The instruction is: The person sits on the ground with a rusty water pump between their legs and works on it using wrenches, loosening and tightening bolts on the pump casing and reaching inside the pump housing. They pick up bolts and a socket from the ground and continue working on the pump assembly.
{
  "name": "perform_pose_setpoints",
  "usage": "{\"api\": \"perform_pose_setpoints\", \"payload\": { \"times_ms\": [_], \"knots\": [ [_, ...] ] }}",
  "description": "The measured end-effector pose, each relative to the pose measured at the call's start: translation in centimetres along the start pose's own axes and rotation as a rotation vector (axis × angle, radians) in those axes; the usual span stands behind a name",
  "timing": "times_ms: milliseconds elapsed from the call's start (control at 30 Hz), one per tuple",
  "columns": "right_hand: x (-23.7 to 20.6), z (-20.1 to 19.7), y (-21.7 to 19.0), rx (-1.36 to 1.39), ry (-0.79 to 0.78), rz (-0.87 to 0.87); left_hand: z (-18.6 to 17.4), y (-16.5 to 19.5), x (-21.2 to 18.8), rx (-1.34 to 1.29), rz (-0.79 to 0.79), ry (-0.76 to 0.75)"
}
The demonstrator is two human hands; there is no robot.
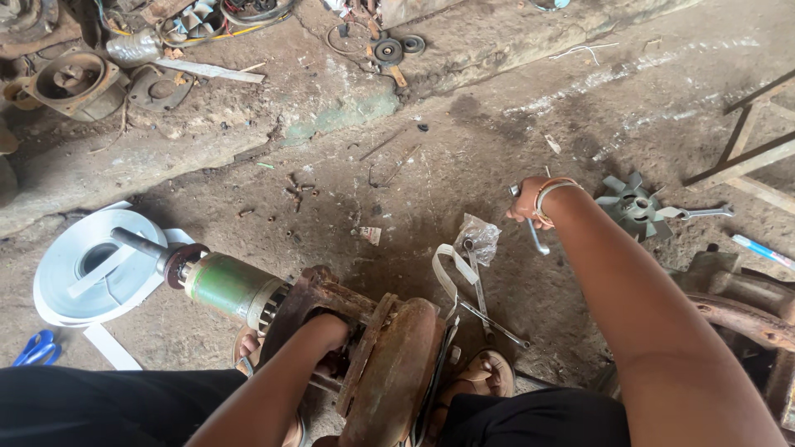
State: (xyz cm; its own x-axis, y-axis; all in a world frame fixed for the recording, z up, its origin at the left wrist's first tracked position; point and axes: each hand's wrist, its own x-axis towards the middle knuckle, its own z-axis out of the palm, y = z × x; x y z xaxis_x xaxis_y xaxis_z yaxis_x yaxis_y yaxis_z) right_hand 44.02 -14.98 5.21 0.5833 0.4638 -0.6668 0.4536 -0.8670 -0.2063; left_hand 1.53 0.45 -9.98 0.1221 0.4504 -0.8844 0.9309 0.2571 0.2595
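A rusty motor housing (396, 364) with a green rotor (228, 288) and steel shaft (141, 245) lies on the ground between my knees. My left hand (325, 331) reaches down onto the rusty housing and grips its edge; the fingers are partly hidden. My right hand (527, 205), bangles on the wrist, is stretched out to the right and closed around a metal wrench (537, 236) just above the dirt floor. A clear plastic bag (480, 237) and more spanners (480, 290) lie near it.
A white tape roll (70, 269) and blue scissors (35, 349) lie at left. A grey fan impeller (633, 205) and a spanner (704, 213) lie at right, beside a rusty part (745, 319). Scrap motor parts (79, 83) sit on the raised ledge behind.
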Motion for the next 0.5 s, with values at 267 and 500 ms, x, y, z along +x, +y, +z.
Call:
{"api": "perform_pose_setpoints", "payload": {
  "times_ms": [267, 500],
  "knots": [
    [-1.5, -0.3, -0.2, 0.007, -0.046, 0.067, -0.4, 0.2, -2.7, 0.069, 0.087, 0.058],
    [-0.9, -0.2, 0.6, 0.011, -0.047, 0.068, -0.5, -0.1, -4.2, 0.068, 0.128, 0.054]
  ]
}}
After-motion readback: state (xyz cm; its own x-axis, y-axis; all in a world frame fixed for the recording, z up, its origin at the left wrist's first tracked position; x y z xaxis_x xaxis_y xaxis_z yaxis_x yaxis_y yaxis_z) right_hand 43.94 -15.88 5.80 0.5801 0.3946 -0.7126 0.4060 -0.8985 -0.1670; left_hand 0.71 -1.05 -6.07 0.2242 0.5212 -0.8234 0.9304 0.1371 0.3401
